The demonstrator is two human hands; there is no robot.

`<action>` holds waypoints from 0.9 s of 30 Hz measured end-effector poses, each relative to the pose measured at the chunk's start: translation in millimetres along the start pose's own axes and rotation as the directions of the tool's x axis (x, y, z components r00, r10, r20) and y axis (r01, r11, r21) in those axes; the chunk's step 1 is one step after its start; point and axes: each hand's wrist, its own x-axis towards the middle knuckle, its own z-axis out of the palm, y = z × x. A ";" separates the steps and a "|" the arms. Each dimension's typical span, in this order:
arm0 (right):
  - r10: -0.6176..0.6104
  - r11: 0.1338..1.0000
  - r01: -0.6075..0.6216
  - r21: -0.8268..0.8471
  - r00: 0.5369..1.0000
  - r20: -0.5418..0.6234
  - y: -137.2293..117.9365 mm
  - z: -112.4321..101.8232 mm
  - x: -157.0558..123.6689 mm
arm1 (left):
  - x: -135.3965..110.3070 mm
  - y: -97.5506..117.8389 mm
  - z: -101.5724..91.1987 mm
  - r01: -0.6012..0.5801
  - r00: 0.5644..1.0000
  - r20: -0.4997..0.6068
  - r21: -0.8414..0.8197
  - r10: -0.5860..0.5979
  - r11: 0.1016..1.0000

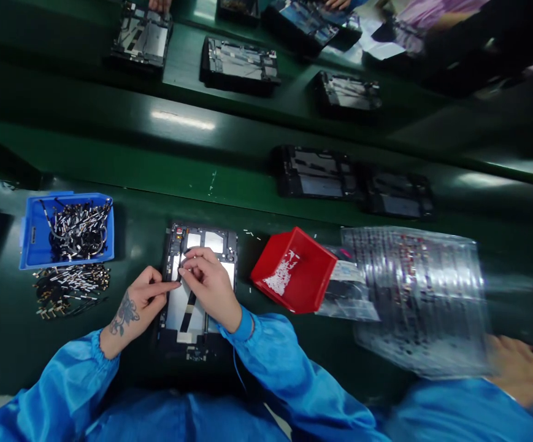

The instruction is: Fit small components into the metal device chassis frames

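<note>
An opened tablet chassis (200, 239) lies face down on the green bench in front of me. My left hand (144, 301), with a tattoo on its back, rests at the chassis's left edge; its forefinger points right and presses near the frame, the other fingers curled. My right hand (208, 282) lies over the middle of the chassis with fingers bent and pinched close to the left forefinger, on a small part too tiny to name. A black flat cable (187, 310) runs down the chassis below my hands.
A blue tray (29, 230) of small cables stands at the left, a loose pile of them (66, 288) in front of it. A red bin (312, 276) with white bits sits at the right, beside plastic sheets (422, 294). Another person's hand (519, 368) is at the right. More chassis (314, 172) lie on the conveyor.
</note>
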 end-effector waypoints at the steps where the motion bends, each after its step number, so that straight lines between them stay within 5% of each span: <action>1: -0.006 1.000 0.006 -0.022 1.000 0.001 -0.2 -0.1 -0.3 | 0.1 -0.4 -0.2 -0.006 1.000 0.008 0.012 0.006 1.000; 18: -0.051 0.987 0.049 -0.152 0.999 -0.005 0.7 1.8 -1.5 | 1.5 -1.4 -1.5 -0.003 0.998 0.058 0.108 -0.003 0.994; 27: -0.032 0.925 -0.001 -0.381 0.996 -0.078 -2.5 1.1 -1.0 | 1.3 -1.7 -1.3 -0.022 0.999 0.050 0.102 0.017 0.995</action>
